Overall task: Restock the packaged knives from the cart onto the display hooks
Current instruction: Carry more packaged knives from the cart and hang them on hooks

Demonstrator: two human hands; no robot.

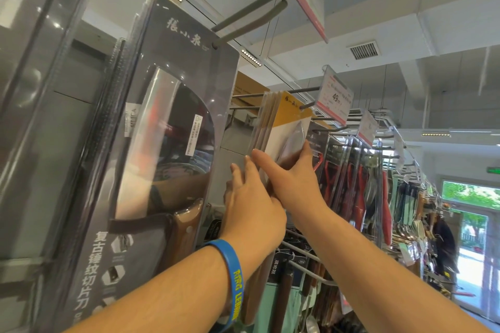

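Observation:
A stack of yellow-and-white packaged knives (286, 119) hangs on a display hook (308, 105) at centre. My right hand (292, 173) holds the lower part of the stack, thumb on the front pack and fingers along its left edge. My left hand (251, 205), with a blue wristband, has straight fingers pressed against the stack's back side. A large grey packaged cleaver (162, 130) hangs on a padded double hook (251, 16) close at the left.
Price tags (335, 97) sit on the hook ends. More packaged knives and red-handled tools (349, 170) hang in a row to the right, with lower hooks (305, 254) under my arms. A bright doorway (470, 246) is at the far right.

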